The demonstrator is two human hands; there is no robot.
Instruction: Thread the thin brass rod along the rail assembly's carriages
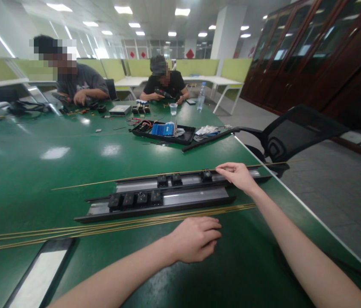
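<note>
My right hand (pixel 236 176) pinches a long thin brass-coloured rod (pixel 135 176) between thumb and fingertips. The rod runs along the far side of a dark channel-shaped rail (pixel 188 178), which has three small black blocks in it, one block (pixel 206 175) close to my fingertips. Nearer to me lies a second rail (pixel 196 196) with several black blocks (pixel 142 198) grouped toward its left end. In front of it, more brass-coloured rods (pixel 110 226) lie in a loose bundle. My left hand (pixel 198 239) hangs low over the table just this side of them, its fingers loosely bent and slightly apart, holding nothing visible.
A dark-framed device with a pale screen (pixel 39 273) lies front left on the green table (pixel 39 171). Beyond the rails are a black tray (pixel 183 136), gloves (pixel 206 131), a bottle (pixel 201 98) and a cup (pixel 173 109). Two people work across the table. A chair (pixel 295 132) stands right.
</note>
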